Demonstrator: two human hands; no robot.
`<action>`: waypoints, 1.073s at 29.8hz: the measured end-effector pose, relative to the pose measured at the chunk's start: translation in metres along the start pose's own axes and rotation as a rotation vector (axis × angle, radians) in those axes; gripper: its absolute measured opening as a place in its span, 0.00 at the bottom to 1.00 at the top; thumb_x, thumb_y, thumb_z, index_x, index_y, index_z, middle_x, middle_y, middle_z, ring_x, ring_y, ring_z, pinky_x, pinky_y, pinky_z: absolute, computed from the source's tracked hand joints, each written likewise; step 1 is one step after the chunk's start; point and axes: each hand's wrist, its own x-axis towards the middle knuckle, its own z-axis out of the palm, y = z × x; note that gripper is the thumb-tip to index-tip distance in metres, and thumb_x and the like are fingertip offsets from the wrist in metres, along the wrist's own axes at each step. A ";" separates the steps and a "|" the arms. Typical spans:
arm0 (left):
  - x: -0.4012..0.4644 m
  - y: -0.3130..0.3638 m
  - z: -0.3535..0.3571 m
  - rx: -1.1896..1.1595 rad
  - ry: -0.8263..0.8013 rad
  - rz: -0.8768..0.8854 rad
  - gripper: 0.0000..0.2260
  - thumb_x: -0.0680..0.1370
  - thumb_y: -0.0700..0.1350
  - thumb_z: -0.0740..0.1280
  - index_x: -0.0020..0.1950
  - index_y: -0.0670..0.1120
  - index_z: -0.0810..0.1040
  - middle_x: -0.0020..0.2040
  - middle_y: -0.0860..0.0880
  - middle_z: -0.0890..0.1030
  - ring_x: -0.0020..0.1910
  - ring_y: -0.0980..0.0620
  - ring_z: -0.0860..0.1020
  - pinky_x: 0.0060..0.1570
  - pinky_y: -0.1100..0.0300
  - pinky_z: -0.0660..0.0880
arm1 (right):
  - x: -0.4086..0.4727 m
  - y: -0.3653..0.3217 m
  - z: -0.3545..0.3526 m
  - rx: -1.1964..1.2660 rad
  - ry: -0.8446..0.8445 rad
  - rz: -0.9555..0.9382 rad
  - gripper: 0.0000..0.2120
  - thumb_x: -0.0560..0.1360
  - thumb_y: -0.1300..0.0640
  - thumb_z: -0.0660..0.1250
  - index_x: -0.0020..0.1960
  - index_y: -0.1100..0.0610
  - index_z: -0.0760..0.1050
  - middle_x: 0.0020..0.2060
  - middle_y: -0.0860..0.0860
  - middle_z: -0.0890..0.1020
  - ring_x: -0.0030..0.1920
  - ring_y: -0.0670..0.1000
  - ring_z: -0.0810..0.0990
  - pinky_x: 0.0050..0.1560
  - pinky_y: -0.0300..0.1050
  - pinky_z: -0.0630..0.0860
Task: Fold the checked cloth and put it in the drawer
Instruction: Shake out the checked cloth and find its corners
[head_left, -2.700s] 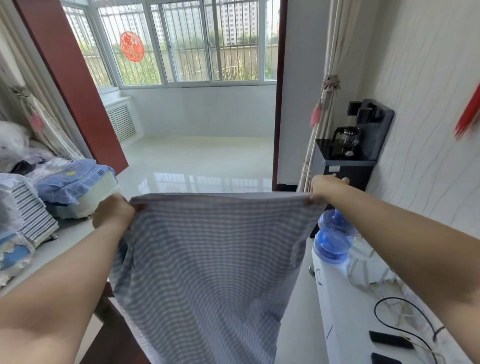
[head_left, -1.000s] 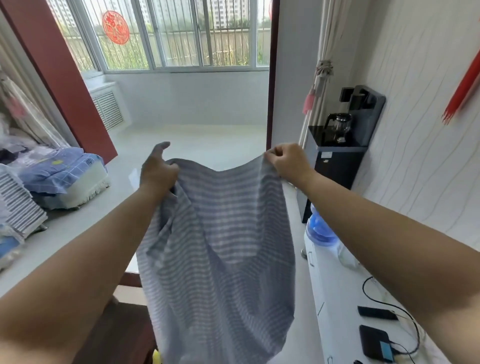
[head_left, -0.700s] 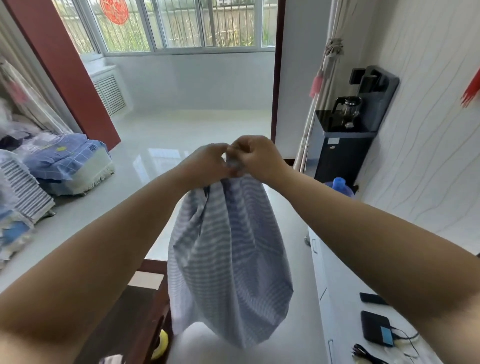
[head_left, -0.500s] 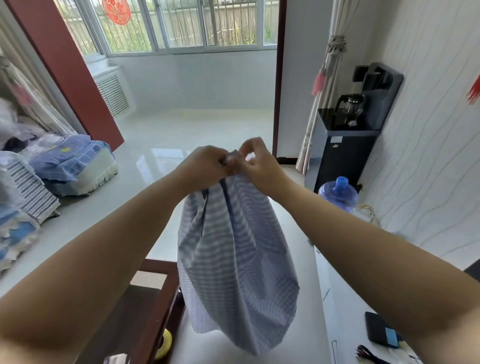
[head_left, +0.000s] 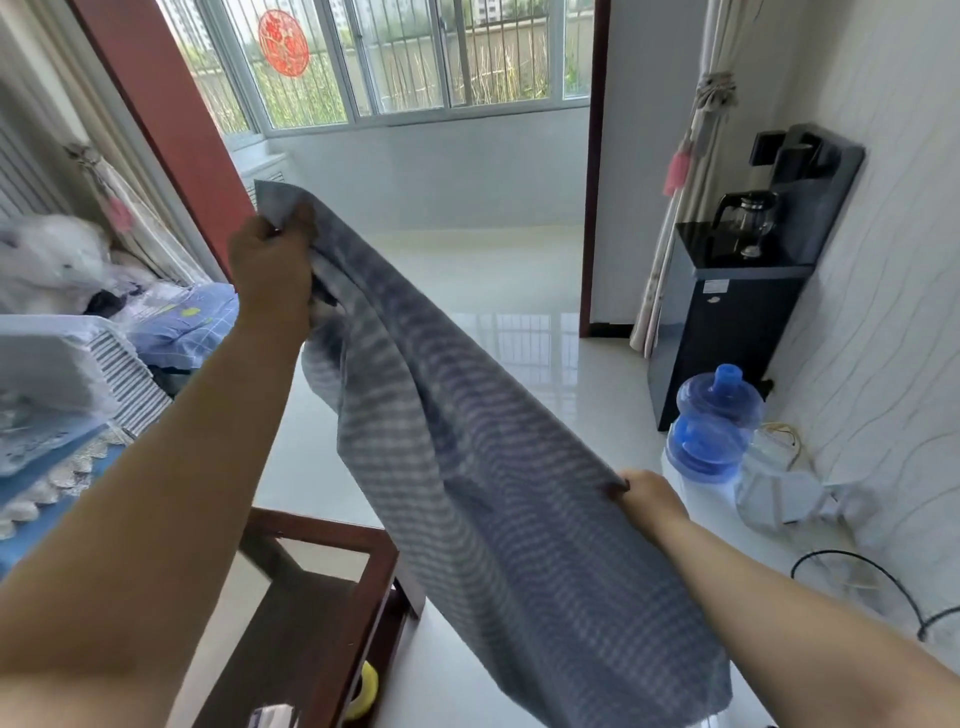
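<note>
Head view: checked cloth (head_left: 483, 467) was stretched on a diagonal between my two hands, in the air.

Left hand (head_left: 272, 270) was high and far from me, fingers curled round the bunched upper corners. Right hand (head_left: 647, 499) was low and nearer to me, pinching the cloth's right edge partway down, fingertips hidden under the fabric. Long axis ran from upper left down to lower right, with a loose tail hanging past the right hand toward the floor. The cloth looked doubled lengthwise, so I judged one fold done. Next fold would bring the low end up to the left hand. No drawer identifiable; a dark wooden table (head_left: 332, 597) sat below the cloth.
</note>
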 end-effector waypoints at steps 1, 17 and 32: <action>0.006 -0.009 -0.004 0.039 0.041 -0.014 0.13 0.73 0.52 0.70 0.32 0.49 0.72 0.33 0.47 0.72 0.33 0.51 0.71 0.32 0.58 0.71 | 0.000 0.002 0.001 0.009 0.004 0.002 0.12 0.76 0.55 0.61 0.36 0.58 0.75 0.36 0.54 0.80 0.41 0.57 0.78 0.38 0.46 0.69; 0.009 -0.060 -0.045 0.593 0.271 0.129 0.14 0.79 0.45 0.62 0.55 0.34 0.76 0.54 0.33 0.79 0.54 0.37 0.77 0.51 0.53 0.66 | -0.004 -0.033 0.009 -0.194 0.103 -0.105 0.14 0.80 0.53 0.56 0.50 0.60 0.76 0.49 0.60 0.82 0.45 0.60 0.78 0.40 0.46 0.67; -0.125 -0.062 0.025 1.002 -1.080 0.427 0.19 0.81 0.51 0.60 0.70 0.51 0.62 0.42 0.45 0.78 0.39 0.47 0.76 0.41 0.52 0.75 | -0.015 -0.165 0.003 -0.374 0.142 -0.556 0.07 0.76 0.63 0.59 0.44 0.60 0.76 0.40 0.53 0.80 0.47 0.57 0.81 0.42 0.46 0.73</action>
